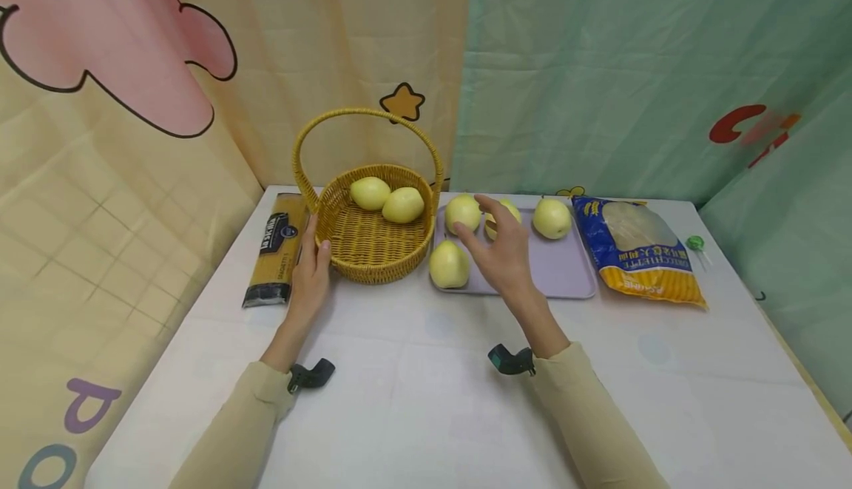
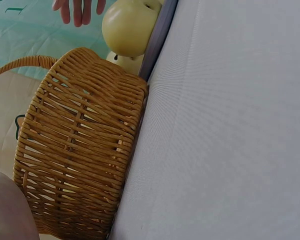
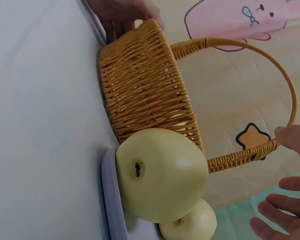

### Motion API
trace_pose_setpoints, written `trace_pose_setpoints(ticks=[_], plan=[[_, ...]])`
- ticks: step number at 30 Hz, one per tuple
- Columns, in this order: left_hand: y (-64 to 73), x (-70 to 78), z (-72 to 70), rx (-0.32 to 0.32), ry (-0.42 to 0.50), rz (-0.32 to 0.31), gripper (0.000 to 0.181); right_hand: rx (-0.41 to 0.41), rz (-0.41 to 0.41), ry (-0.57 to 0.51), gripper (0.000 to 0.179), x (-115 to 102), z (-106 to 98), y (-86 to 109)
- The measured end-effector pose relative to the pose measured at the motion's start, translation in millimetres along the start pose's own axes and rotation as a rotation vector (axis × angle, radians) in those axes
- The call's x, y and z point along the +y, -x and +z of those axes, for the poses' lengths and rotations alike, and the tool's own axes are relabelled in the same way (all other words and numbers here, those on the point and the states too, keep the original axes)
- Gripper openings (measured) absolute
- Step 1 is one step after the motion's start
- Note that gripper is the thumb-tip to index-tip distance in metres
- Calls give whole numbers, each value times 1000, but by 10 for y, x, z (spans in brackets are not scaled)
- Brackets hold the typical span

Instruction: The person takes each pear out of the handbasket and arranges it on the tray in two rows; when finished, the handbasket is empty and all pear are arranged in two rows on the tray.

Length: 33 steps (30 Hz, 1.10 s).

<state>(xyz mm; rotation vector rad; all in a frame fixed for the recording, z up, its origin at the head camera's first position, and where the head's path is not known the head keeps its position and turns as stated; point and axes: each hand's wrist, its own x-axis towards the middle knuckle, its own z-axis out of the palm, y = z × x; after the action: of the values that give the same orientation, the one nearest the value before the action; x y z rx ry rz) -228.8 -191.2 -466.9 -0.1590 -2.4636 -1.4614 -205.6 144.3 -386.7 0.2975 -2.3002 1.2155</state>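
Observation:
A woven wicker basket point(image 1: 373, 271) with a tall hoop handle holds two pale yellow-green pears point(image 1: 403, 206). My left hand point(image 1: 311, 271) holds its left side, thumb at the rim and fingers along the outer wall. My right hand point(image 1: 502, 248) hovers over the lilac tray point(image 1: 562, 282) with fingers spread and nothing between them. Several pears sit on that tray; the front left pear point(image 1: 449, 264) stands close to the basket, and another pear point(image 1: 502, 217) is partly hidden behind my right fingers. In the right wrist view, the right fingers point(image 3: 282, 207) are apart from the nearest pear point(image 3: 165, 175).
A spaghetti pack point(image 1: 276, 248) lies left of the basket, beside my left hand. To the tray's right is a blue and yellow pasta bag point(image 1: 642, 252), with a green lollipop point(image 1: 695, 243) beyond it. Printed curtains point(image 1: 566, 104) hang behind the white table point(image 1: 413, 400).

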Motion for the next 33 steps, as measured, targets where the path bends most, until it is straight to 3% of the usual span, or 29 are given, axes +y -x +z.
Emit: trace_pose_setpoints(ticks=[8,16,24,33], plan=[[4,10,-9,0,-6,-4,61,-28,-23,-23,58,18,78,19],[6,-7,20,-4,6,-8,61,-100,43,-112,52,-44,88,41],[7,-15,-34,14,13,3,60,-146,0,-180,52,-103,199,58],[1,-22,11,2,17,3,61,-214,13,-161,57,-150,298,79]])
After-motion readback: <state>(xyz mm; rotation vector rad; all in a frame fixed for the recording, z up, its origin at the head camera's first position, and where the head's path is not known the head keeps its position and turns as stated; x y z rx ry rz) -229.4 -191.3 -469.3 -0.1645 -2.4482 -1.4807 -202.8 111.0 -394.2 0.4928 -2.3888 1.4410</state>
